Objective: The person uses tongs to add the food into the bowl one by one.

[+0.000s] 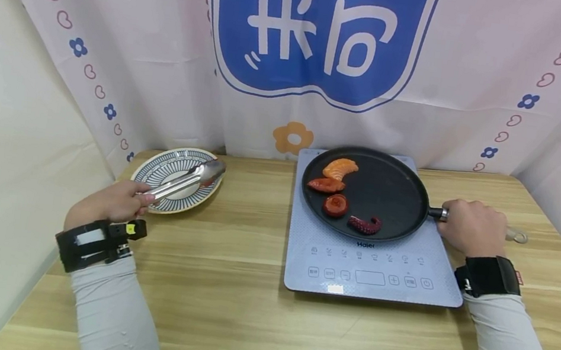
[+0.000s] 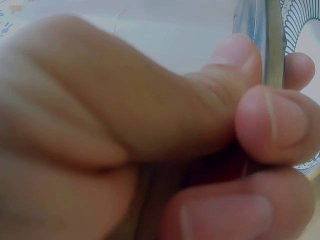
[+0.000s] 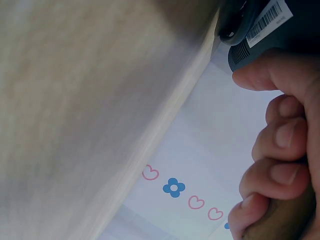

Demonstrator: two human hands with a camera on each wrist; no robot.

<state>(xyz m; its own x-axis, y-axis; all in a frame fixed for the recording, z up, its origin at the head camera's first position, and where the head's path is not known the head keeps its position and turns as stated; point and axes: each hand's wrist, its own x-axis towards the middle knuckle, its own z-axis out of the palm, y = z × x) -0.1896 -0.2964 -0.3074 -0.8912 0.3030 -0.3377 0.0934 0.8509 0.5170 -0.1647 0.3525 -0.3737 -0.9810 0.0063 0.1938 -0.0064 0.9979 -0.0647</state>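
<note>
My left hand point(image 1: 110, 200) grips metal tongs point(image 1: 178, 186) by their handle end, fingers curled round them in the left wrist view. The tongs reach over a patterned plate point(image 1: 159, 168), their heads above its right side, where a small reddish patch shows at the tips. On the right, my right hand point(image 1: 473, 229) holds the handle point(image 1: 437, 213) of a flat black frying pan point(image 1: 391, 193). In the pan lie an orange salmon-like slice point(image 1: 340, 168), a red oblong piece point(image 1: 326, 185), a round red piece point(image 1: 335, 205) and an octopus tentacle point(image 1: 366, 226).
The pan stands on a light induction cooktop point(image 1: 310, 251) with touch buttons along its front. Everything rests on a wood-grain table point(image 1: 234, 312). A printed cloth point(image 1: 261, 118) hangs right behind the table's back edge.
</note>
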